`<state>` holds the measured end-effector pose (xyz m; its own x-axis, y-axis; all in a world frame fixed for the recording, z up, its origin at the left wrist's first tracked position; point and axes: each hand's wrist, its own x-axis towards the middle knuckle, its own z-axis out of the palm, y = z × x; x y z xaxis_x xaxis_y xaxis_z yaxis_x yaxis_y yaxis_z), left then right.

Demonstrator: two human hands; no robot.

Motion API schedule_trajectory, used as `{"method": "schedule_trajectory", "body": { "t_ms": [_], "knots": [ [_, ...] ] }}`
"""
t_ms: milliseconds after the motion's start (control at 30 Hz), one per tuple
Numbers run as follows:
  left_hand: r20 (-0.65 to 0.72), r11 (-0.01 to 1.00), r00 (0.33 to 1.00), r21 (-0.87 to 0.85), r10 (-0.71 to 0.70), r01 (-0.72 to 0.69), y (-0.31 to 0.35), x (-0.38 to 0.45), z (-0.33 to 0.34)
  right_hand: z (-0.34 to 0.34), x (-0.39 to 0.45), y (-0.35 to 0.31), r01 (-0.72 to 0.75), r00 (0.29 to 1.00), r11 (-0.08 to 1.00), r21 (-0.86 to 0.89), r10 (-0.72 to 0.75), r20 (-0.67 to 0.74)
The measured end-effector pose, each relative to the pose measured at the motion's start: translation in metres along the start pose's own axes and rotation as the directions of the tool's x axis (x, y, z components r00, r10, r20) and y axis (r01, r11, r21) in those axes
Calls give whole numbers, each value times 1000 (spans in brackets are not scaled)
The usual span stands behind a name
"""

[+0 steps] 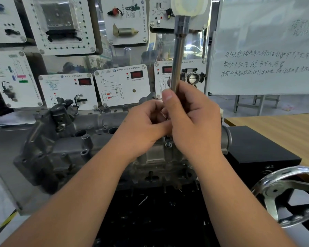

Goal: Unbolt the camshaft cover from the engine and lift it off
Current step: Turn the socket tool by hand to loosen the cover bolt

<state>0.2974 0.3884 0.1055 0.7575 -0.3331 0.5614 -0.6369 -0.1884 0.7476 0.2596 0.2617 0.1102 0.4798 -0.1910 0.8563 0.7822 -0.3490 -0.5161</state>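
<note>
left hand (143,125): fingers curled, touching right hand | right hand (191,120): fist closed, thumb up | forearms: converging at centre

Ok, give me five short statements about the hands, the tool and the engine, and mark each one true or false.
1. The right hand grips the metal tool shaft. True.
2. The tool lies flat on the wooden table. False: it stands nearly upright over the engine.
3. The left hand rests on the handwheel. False: it is at the shaft's lower end, beside the right hand.
4. A whiteboard with handwriting stands at right. True.
5. The handwheel is at lower right. True.
</note>
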Motion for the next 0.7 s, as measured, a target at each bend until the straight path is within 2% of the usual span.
{"method": "schedule_trajectory", "body": {
  "t_ms": [200, 300, 500, 700],
  "knots": [
    [92, 984, 996, -177, 0, 16, -2, -3, -4, -2, 1, 2, 22, 996, 998, -53, -17, 82],
    [97, 982, 995, -190, 29, -10, 0, -4, -2, -2, 1, 3, 41, 994, 999, -17, -39, 103],
    [50, 992, 997, -117, 63, -57, 2, -2, 2, -1, 0, 5, 17, 996, 999, -45, -13, 87],
    [-16, 996, 998, 56, 65, -64, 2, -5, -2, 1, -4, 1, 41, 999, 998, -52, -40, 20]
  ]
}}
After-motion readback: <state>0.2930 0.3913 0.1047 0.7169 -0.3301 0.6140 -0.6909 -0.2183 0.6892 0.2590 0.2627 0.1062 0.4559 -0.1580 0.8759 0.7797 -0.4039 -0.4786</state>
